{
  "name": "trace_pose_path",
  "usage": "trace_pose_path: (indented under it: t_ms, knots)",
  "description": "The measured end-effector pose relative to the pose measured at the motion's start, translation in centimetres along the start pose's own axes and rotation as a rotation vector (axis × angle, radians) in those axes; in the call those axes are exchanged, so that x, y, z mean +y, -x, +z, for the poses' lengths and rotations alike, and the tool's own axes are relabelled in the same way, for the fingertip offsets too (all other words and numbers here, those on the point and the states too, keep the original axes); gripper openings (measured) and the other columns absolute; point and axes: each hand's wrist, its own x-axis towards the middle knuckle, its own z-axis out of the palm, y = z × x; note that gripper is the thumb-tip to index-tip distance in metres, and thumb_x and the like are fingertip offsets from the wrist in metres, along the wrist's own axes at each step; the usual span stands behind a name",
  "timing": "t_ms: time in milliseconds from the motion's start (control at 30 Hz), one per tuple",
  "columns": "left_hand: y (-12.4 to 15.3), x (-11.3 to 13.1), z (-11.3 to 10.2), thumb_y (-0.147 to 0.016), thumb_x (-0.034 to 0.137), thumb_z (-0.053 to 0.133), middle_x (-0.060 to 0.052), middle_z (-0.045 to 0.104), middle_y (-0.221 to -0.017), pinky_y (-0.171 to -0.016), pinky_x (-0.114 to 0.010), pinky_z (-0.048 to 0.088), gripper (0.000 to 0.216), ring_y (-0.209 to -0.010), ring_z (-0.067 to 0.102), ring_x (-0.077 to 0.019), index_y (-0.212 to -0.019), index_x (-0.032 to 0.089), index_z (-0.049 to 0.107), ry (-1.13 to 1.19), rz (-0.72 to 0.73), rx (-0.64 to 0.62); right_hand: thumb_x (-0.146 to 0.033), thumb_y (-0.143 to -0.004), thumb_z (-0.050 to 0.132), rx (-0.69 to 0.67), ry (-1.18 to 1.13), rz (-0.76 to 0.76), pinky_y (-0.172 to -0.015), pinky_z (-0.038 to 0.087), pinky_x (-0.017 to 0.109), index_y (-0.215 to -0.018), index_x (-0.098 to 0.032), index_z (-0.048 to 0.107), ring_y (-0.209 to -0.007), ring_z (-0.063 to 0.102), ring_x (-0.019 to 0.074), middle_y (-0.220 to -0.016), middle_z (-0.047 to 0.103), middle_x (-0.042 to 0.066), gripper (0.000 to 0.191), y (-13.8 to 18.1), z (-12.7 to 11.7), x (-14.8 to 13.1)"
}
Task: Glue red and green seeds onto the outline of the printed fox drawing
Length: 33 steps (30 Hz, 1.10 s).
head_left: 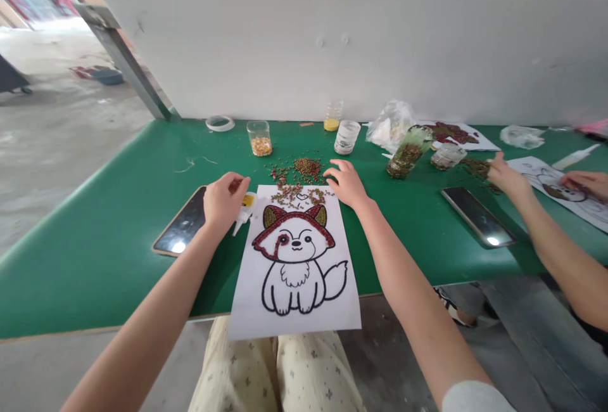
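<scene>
Right hand (349,182) spread, left hand (222,201) curled, hold unclear: bumping the drawing (297,274) overhanging the table's (104,241) near edge could scatter its seeds (287,195).

1. The counter (109,222) is plain green; the panel (266,38) behind it is greyish white.
2. The sheet (339,272) is white, its animal drawing (296,244) outlined in black.
3. The animal's ears (272,217) combine olive green and dark red; a dark red band (294,216) edges the head, and the same red rings one eye.
4. The loose seeds (308,168) mix brownish red with green.
5. The kernels (261,146) in the clear cup (258,128) are golden orange.
6. The glue bottle (244,214) is white with a yellow label (247,200).
7. The wearer's trousers (313,364) are cream, dotted with small dark motifs.
8. The wearer's sleeve (475,397) is light grey.
</scene>
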Motion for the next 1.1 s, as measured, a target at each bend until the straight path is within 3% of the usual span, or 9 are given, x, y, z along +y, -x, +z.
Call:
trace_pose_path:
  t_ms: [1100]
  knots:
    - [0.0, 0.1, 0.0, -0.079, 0.043, 0.053, -0.001, 0.065, -0.066, -0.060, -0.024, 0.038, 0.027, -0.062, 0.057, -0.0141, -0.076, 0.019, 0.064, 0.012, 0.031, -0.007, -0.013, -0.086, 0.049, 0.004, -0.037, 0.013, -0.100, 0.039, 0.048, -0.085, -0.019, 0.063, -0.121, 0.044, 0.0283, -0.122, 0.057, 0.013, 0.015, -0.2, -0.2, -1.3]
